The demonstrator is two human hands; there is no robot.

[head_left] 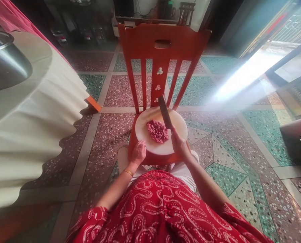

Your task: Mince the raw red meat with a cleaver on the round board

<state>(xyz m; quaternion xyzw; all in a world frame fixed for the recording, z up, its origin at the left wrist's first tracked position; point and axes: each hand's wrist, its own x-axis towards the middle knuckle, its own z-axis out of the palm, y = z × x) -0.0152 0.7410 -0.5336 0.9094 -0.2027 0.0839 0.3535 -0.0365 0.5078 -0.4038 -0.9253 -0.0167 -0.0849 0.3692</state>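
Note:
A round pale cutting board (177, 122) lies on the seat of an orange wooden chair (162, 45). A heap of pink minced meat (157, 131) sits at the board's middle. My right hand (179, 144) grips a cleaver (164, 112) by its handle, the dark blade raised and tilted above the meat's right side. My left hand (138, 152) rests on the board's near left rim, fingers curled over the edge, a gold bangle at the wrist.
A table with a cream scalloped cloth (36, 121) stands at the left, a steel pot (3, 60) on it. Patterned terrazzo floor (231, 162) surrounds the chair. Bright light falls from a doorway (274, 57) at right. My red patterned clothing fills the bottom.

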